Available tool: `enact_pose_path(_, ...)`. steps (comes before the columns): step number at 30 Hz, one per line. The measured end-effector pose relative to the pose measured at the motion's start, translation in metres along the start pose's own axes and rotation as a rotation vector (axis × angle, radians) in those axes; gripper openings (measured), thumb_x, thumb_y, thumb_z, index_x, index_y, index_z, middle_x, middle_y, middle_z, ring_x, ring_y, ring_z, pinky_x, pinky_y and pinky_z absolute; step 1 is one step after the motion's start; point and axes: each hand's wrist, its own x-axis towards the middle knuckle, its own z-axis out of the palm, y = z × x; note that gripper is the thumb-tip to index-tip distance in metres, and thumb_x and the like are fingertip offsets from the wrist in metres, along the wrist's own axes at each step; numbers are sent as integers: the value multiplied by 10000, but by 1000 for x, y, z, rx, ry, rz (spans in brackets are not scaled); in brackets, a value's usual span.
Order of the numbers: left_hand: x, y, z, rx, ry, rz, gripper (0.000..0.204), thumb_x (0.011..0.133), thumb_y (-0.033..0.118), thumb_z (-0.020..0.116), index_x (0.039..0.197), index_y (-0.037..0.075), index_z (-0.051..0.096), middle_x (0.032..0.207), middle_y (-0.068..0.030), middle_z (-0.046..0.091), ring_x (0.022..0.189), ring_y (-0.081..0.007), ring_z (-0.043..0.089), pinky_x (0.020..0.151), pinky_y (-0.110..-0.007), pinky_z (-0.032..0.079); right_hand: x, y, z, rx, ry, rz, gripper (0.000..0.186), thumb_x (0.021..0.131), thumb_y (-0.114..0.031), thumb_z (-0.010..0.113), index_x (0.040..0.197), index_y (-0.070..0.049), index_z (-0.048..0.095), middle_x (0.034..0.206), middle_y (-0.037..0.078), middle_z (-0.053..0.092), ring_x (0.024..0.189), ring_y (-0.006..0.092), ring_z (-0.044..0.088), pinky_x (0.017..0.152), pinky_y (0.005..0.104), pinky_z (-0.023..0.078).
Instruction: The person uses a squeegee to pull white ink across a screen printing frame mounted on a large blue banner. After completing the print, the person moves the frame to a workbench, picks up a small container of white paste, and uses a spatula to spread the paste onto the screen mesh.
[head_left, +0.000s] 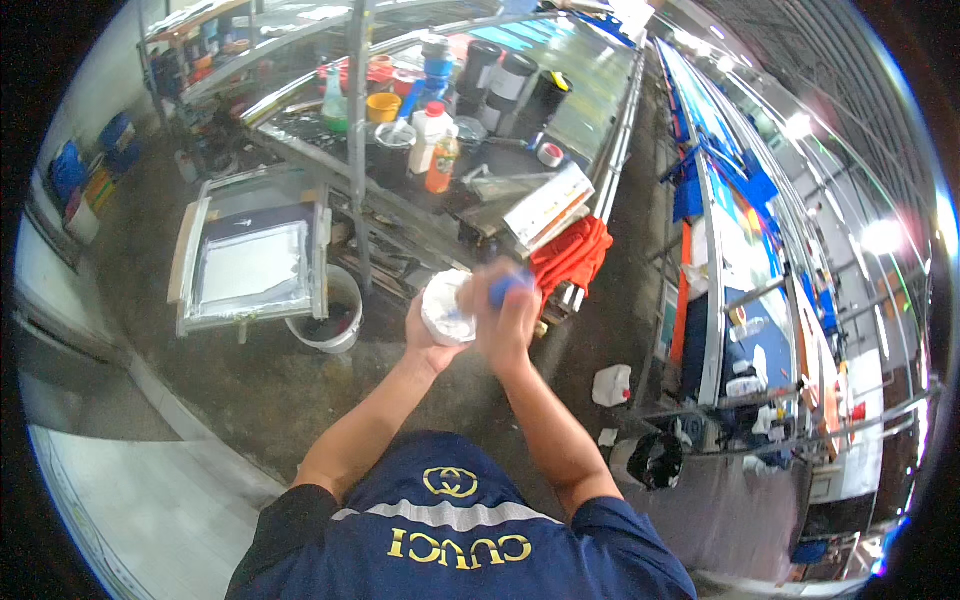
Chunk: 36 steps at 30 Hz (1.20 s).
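A round white tub (449,305) of white paste or cream sits in my left hand (431,343), fingers wrapped round its side, just right of the picture's middle. Beside and slightly above its right rim, my right hand (505,322) is closed on a blue object (508,283), blurred by motion; I cannot make out its exact kind or whether it touches the paste. Behind the tub, a long white box (548,200) lies on the metal rack, next to a crumpled red cloth (568,258) at its right.
A workbench (590,120) ahead holds bottles, an orange bottle (442,165) and cups. At left, framed screens (182,300) rest over a white bucket (340,335). At right stand a long table (745,350), a white jug (610,385) and a black-lined bin (655,460).
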Motion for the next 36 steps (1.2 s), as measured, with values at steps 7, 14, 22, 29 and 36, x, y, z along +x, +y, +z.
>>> enact_pose_path(7, 10, 20, -7, 87, -189, -76, 612, 902, 593, 396, 1359, 201, 503, 1364, -72, 529, 1257, -309, 488, 1023, -570, 367, -9, 4, -42, 279, 12, -55, 643, 903, -682, 437, 736, -62, 468, 553, 55, 458, 491, 163, 437, 482, 322, 340)
enact_pose_path(14, -1, 2, -2, 165, -191, -184, 643, 934, 595, 345, 1370, 143, 478, 1346, -82, 541, 1241, -300, 511, 998, -545, 403, 29, 5, -73, 488, 254, 4, 627, 956, -633, 369, 659, -83, 414, 507, 36, 387, 421, 178, 375, 439, 328, 314)
enact_pose_path(22, 0, 6, -5, 349, 26, -205, 547, 912, 571, 391, 1316, 235, 540, 1338, -2, 560, 1241, -258, 516, 998, -556, 386, 27, 4, -62, 261, 207, -174, 610, 969, -588, 404, 636, -79, 448, 554, 37, 459, 489, 175, 436, 479, 301, 328)
enact_pose_path(29, -8, -2, 11, 335, -130, -334, 605, 948, 586, 311, 1357, 178, 490, 1342, -55, 538, 1213, -289, 522, 992, -557, 375, 25, 40, -69, 38, 401, -137, 582, 1005, -528, 360, 658, -72, 465, 547, 15, 408, 485, 168, 423, 474, 303, 331)
enact_pose_path(36, -10, 24, 9, 393, -25, -281, 518, 916, 527, 400, 1305, 213, 533, 1277, -24, 571, 1165, -253, 551, 866, -531, 463, 20, -10, 12, 48, 136, -55, 628, 970, -605, 386, 659, -67, 483, 552, 12, 461, 469, 105, 412, 421, 273, 306)
